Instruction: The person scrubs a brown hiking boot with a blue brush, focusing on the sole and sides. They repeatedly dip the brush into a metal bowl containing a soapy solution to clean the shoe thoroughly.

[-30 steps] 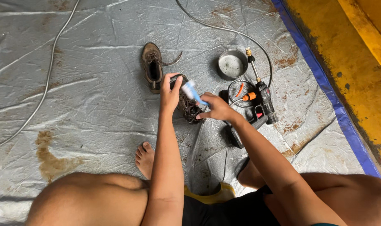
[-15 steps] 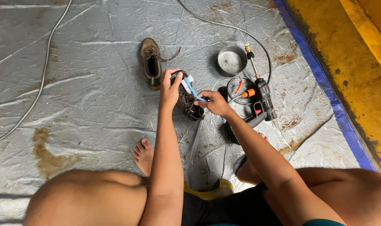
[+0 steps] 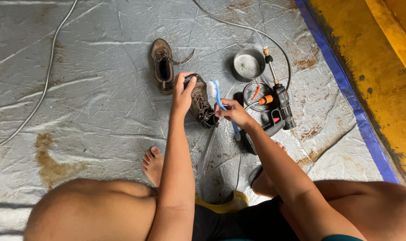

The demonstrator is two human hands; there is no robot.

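My left hand [image 3: 183,93] grips the heel end of a muddy brown shoe [image 3: 201,106] that lies on the grey tarp [image 3: 91,89]. In my right hand [image 3: 233,113] is a blue-handled brush [image 3: 218,99], its white bristle head against the side of that shoe. A second brown shoe [image 3: 162,65] with loose laces lies just beyond, apart from both hands.
A round metal bowl [image 3: 249,64] sits beyond my right hand. A black and orange spray gun [image 3: 279,107] with a hose [image 3: 238,26] lies to the right. A blue strip [image 3: 345,89] edges the tarp, with yellow floor beyond. A thin cable [image 3: 42,93] runs at left. My bare foot [image 3: 153,164] rests near.
The brush has moved along the shoe, its head now up by the shoe's side. My left hand keeps hold of the shoe.
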